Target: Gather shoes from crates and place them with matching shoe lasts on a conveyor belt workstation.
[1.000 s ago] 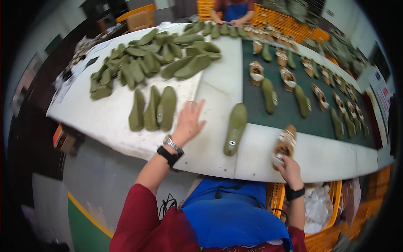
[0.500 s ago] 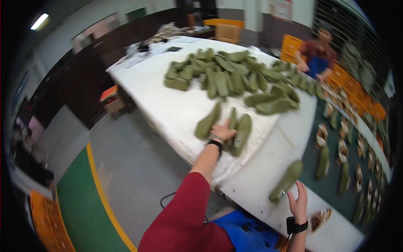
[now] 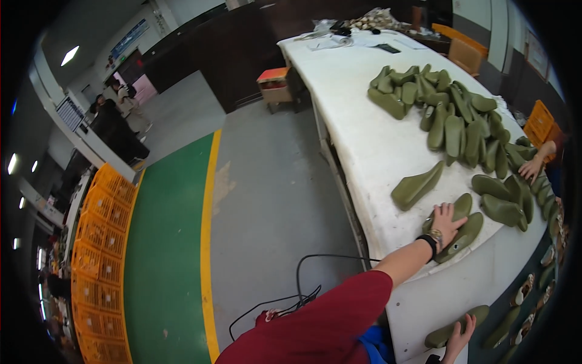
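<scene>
On the white table, my left hand point(image 3: 447, 225) reaches over a green shoe last point(image 3: 463, 205) and closes on it, its thumb toward a second green last point(image 3: 463, 238) lying alongside. Another last point(image 3: 417, 187) lies on its own just beyond them. Near the bottom edge, my right hand point(image 3: 462, 337) is over a green last point(image 3: 441, 335) on the smooth white board; its fingers are apart, and whether they touch the last is hard to see.
A pile of green lasts point(image 3: 454, 130) covers the table's far part, with a smaller group point(image 3: 503, 206) closer. At right, a co-worker's hand point(image 3: 536, 164) reaches toward lasts. Shoe uppers point(image 3: 522, 290) and lasts stand on a dark green surface. Orange crates point(image 3: 100, 267) line the left walkway.
The view has swung left, so the table appears farther right. My left hand stays at the same lasts. My right hand has come over the last it was beside.
</scene>
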`<state>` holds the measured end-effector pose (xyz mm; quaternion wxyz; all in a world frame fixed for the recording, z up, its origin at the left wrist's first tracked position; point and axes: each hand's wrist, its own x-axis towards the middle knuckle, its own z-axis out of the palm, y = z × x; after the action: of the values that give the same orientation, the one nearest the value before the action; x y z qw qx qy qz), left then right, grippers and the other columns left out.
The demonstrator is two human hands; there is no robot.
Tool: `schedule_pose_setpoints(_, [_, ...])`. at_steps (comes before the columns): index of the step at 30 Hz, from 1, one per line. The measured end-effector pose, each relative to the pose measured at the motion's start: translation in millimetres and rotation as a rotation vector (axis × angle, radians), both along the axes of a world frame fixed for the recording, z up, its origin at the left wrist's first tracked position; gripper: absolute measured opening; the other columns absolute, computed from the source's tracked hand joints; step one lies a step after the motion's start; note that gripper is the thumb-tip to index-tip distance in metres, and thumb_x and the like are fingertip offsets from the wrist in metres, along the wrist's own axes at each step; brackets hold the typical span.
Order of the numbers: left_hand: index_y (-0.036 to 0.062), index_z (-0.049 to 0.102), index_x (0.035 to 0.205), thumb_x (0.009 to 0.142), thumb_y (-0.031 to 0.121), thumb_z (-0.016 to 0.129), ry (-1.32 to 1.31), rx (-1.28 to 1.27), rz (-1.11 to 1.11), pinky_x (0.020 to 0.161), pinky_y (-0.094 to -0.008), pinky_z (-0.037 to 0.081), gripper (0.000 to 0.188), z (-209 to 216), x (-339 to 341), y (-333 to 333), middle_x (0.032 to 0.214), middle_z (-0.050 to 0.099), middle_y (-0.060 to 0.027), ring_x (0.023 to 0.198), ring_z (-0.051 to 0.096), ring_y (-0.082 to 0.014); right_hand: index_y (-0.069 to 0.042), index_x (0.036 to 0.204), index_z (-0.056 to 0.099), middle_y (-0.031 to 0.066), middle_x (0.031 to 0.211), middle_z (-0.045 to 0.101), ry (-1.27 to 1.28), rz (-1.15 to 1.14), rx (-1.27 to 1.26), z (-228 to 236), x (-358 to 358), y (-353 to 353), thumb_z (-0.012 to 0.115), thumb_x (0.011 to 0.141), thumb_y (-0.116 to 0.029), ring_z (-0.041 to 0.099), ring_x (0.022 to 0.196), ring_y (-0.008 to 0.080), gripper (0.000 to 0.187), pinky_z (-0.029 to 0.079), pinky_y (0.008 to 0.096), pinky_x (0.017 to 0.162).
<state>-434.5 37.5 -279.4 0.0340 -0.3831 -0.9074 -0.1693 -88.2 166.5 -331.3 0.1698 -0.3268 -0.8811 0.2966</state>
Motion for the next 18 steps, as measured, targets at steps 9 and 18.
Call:
schedule_pose_setpoints(9, [0.0324, 0.044, 0.134, 0.089, 0.03, 0.044, 0.21, -0.44, 0.011, 0.099, -0.0597, 0.018, 0.046, 4, 28, 20, 0.141, 0.028, -0.0209, 0.126, 0.027, -0.0406, 0.0, 0.111, 0.056, 0.0177, 0.137, 0.038, 0.05, -0.026, -0.037, -2, 0, -8, 0.052, 0.08, -0.001, 0.035, 0.128, 0.0314, 0.032, 0.027, 0.0382, 0.106])
schedule_pose_setpoints(18, [0.0117, 0.066, 0.104, 0.086, 0.042, 0.042, -0.23, -0.175, -0.315, 0.087, -0.0625, 0.037, 0.043, 20, -7, 36, 0.109, 0.063, -0.0096, 0.106, 0.054, -0.0365, -0.003, 0.096, 0.06, 0.0186, 0.12, 0.051, 0.225, -0.059, 0.076, 24, -32, -50, 0.061, 0.067, 0.001, 0.043, 0.116, 0.0364, 0.029, 0.034, 0.0428, 0.1])
